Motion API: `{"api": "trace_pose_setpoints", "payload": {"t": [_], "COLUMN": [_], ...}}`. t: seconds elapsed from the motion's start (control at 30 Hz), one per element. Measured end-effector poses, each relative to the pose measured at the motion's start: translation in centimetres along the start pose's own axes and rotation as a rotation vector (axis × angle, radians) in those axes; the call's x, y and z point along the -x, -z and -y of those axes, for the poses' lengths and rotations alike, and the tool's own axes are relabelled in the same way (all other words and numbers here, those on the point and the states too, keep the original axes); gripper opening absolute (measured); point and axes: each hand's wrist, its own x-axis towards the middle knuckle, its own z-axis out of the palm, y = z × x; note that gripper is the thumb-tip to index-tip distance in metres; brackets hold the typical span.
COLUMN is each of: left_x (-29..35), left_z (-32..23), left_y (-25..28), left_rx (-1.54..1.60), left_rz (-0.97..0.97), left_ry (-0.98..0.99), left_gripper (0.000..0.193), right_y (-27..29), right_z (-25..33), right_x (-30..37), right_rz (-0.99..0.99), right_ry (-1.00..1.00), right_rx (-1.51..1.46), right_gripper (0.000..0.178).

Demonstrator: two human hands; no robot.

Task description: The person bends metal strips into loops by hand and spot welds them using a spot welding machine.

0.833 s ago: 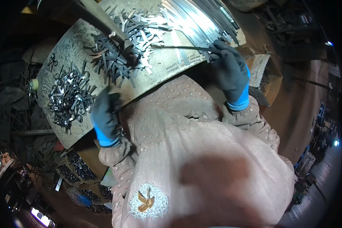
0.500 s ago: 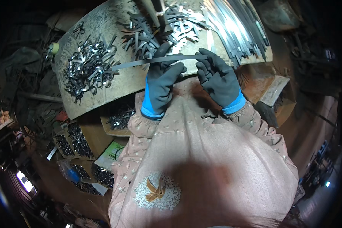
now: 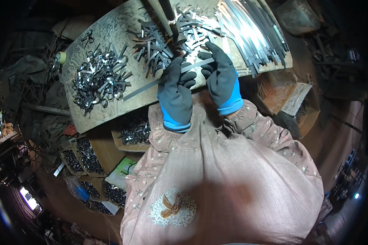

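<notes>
A thin grey metal strip (image 3: 141,90) slants across in front of me, its left end low over the worktable and its right end higher. My left hand (image 3: 176,92), in a black glove with a blue cuff, is closed around the middle of the strip. The strip's right end lies between thumb and fingers of my right hand (image 3: 223,77), gloved the same way. Just beyond my hands is a heap of short metal strips (image 3: 153,43). Above it stands a dark metal post (image 3: 173,26), whose lower end is near my fingertips.
Curled metal pieces (image 3: 98,77) lie heaped on the worktable (image 3: 79,114) at left. Long metal strips (image 3: 253,32) are stacked at far right. Cardboard boxes (image 3: 104,149) of small metal parts stand below left; another box (image 3: 288,98) is at right. A tape roll (image 3: 60,57) sits at the left edge.
The strip has tilted, its left end dropping and its right end rising. My right hand has moved left and up a little; my left hand has turned and shifted slightly right.
</notes>
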Motion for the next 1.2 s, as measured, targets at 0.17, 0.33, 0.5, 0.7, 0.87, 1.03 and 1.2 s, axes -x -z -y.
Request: {"api": "trace_pose_setpoints", "payload": {"t": [0.17,0.33,0.5,0.7,0.87,1.03,1.2], "left_x": [-1.2,-6.0,-10.8,-10.0,-10.0,-10.1,-10.4], "left_z": [-0.9,-4.2,-5.0,-1.9,-2.0,-2.3,-1.9], "left_y": [0.0,0.8,-0.6,0.6,0.3,-0.2,-0.3], "left_rx": [-0.271,-0.826,-1.104,0.1,-0.188,-0.113,-0.209], "left_rz": [-0.091,0.203,0.409,0.297,0.395,0.341,0.225], "left_ry": [-0.15,-0.005,0.106,0.337,-0.11,-0.046,0.007], "left_gripper": [0.052,0.022,0.027,0.029,0.048,0.036,0.017], "right_y": [0.1,0.3,-0.1,0.3,0.0,-0.2,-0.7], "right_z": [-1.3,3.1,3.9,3.8,4.6,5.6,4.3], "right_x": [-2.1,-2.9,-5.2,-7.3,-6.9,-6.6,-7.0], "right_rz": [0.069,0.182,0.272,0.139,0.189,0.131,0.15], "right_ry": [0.138,0.684,0.427,-0.07,-0.315,-0.348,-0.377], "right_rx": [-0.059,1.032,1.241,0.034,-0.396,-0.248,-0.338], "right_gripper": [0.031,0.027,0.012,0.028,0.031,0.024,0.022]}}
